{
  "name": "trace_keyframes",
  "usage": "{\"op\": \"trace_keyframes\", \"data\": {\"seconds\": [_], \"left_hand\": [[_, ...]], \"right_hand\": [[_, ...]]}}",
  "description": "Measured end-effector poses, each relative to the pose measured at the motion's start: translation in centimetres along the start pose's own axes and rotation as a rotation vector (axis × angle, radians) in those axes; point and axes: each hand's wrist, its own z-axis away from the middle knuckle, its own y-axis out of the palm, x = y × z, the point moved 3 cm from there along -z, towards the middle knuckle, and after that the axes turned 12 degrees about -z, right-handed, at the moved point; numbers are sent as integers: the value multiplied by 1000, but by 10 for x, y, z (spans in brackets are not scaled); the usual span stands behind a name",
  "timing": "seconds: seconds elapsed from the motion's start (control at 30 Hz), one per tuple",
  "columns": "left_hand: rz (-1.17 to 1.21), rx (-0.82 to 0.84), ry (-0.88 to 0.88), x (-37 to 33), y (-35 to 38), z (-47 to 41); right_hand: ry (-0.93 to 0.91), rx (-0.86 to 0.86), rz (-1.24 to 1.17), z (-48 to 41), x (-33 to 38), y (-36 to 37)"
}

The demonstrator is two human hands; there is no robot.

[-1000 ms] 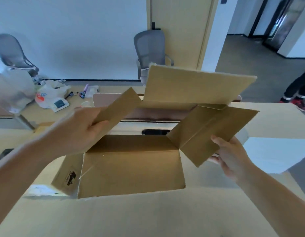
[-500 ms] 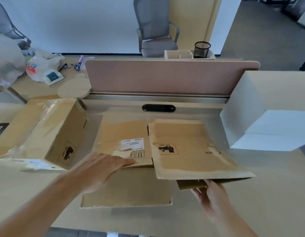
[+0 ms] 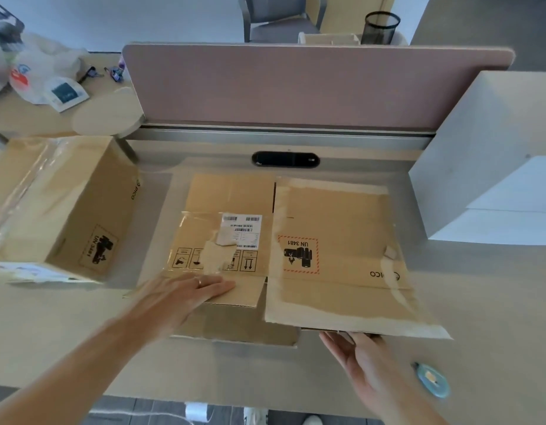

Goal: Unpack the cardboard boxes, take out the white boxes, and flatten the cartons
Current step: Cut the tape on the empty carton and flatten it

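A flattened brown carton (image 3: 336, 246) lies in the middle of the desk, with a shipping label and a red UN 3481 mark on top. My left hand (image 3: 189, 294) presses flat on its near left flap, fingers straight. My right hand (image 3: 354, 351) is palm up at the carton's near right edge, its fingertips hidden under the cardboard. A taped brown carton (image 3: 57, 207), still in box shape, stands at the left. Stacked white boxes (image 3: 492, 167) stand at the right.
A pink divider panel (image 3: 311, 84) runs across the back of the desk (image 3: 480, 302), with a black cable slot (image 3: 285, 159) before it. A small blue round object (image 3: 432, 378) lies near the front right edge. Bags and clutter sit on the far left desk.
One second ago both hands held the open carton by its flaps in the air. Now it lies collapsed flat on the desk, pressed by my left hand.
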Motion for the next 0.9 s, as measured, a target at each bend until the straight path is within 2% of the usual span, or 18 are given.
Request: {"op": "trace_keyframes", "data": {"seconds": [0.13,0.2,0.3,0.33,0.37,0.43,0.5,0.57,0.63,0.73,0.83,0.9], "left_hand": [[42,168,39,-8,35,-4],[77,182,58,-15,40,-7],[173,145,-45,-11,30,-13],[218,82,-121,-4,25,-20],[280,7,-229,4,21,-29],[430,-62,-490,23,21,-51],[547,5,-710,41,30,-71],[626,120,-804,57,42,-84],[687,206,-848,71,54,-95],[763,182,-903,89,66,-112],[789,118,-1027,112,74,-126],[841,131,-1144,127,75,-132]], "right_hand": [[70,-107,164,-4,-4,-9],[230,-104,433,5,-7,-14],[445,31,912,21,-11,-11],[413,106,1057,23,-7,-3],[288,169,1138,20,3,8],[-114,199,1174,-1,37,36],[-530,106,1220,-30,80,66],[-722,18,1263,-64,116,88],[-685,-106,1326,-103,142,95],[-621,-241,1366,-140,166,97],[-548,-253,1273,-158,177,99],[-485,-247,1179,-164,182,102]]}}
